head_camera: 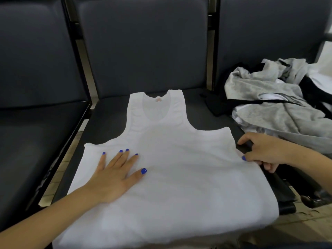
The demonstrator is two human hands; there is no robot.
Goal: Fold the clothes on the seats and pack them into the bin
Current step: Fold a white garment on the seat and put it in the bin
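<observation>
The white tank top [161, 159] lies flat on the seat [111, 114]; the left hand [115, 175] presses it, fingers spread, at 8 o'clock, and the right hand [264, 151] pinches its 3 o'clock edge.

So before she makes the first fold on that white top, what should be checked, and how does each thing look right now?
1. White tank top spread flat on the middle seat, straps pointing at the backrest: ok.
2. Left hand pressing flat on the cloth to hold it: ok.
3. Right hand pinching the top's right edge, ready to fold: ok.
4. Hem lying on the seat: not ok, it hangs over the front edge.
5. Pile of grey and black clothes clear of the top: ok, it sits apart on the next seat.
6. Bin ready nearby: cannot tell, none is in view.
</observation>
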